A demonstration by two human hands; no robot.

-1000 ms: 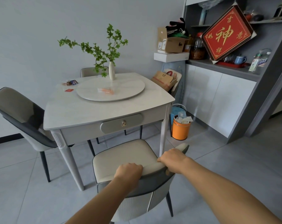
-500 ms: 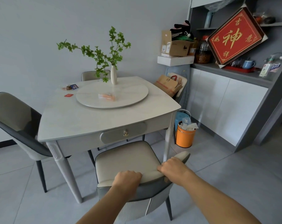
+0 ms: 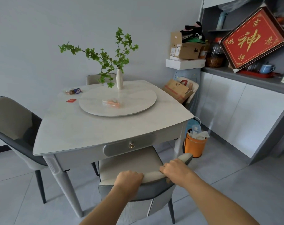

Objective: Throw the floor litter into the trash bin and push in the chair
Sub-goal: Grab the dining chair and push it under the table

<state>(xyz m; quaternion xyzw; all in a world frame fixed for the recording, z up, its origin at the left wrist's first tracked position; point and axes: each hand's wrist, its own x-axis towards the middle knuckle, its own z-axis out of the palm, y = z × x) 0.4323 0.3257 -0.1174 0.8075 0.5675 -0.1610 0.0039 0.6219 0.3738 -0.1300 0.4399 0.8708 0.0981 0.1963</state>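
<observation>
Both hands' grip (image 3: 129, 177) (image 3: 176, 170) clamps the chair (image 3: 130, 161) back; red plaque (image 3: 253, 39) reads 神

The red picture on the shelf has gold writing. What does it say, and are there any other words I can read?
Red picture: "神" large in the middle, with "吉" above, "祥" below, "如" left, "意" right.
Brown paper bag: two small characters, too small to read surely.
Cardboard box: white labels, too blurred.
Packets on the table: print unreadable.

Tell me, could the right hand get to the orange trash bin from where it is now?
Probably not without stepping closer. The right hand grips the chair backrest, and the orange trash bin stands farther off on the floor, beyond the table leg.
</observation>
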